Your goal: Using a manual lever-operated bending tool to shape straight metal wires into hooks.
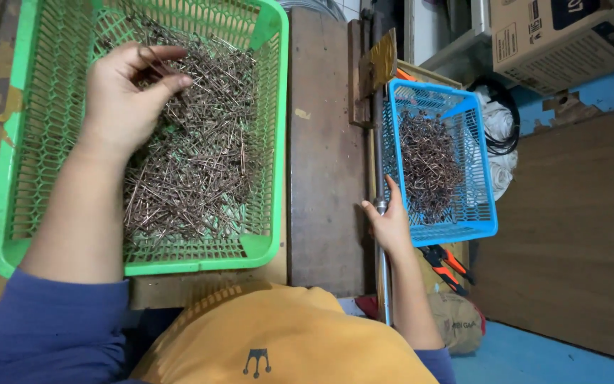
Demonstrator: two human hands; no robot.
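My left hand point(126, 96) reaches into a green plastic basket point(19, 163) and pinches a few thin metal wire pieces from the tangled pile point(193, 163) that fills it. My right hand point(390, 224) is wrapped around a vertical metal rod point(379, 142) that stands beside a blue plastic basket point(481, 163). The blue basket holds a smaller heap of bent wire hooks point(431, 167).
A worn wooden bench top point(325, 156) lies between the two baskets. Orange-handled pliers point(448, 264) lie under the blue basket's near corner. A cardboard box point(563, 39) sits at the far right, above a wooden board point(577, 227). Black cable point(500, 131) coils behind the blue basket.
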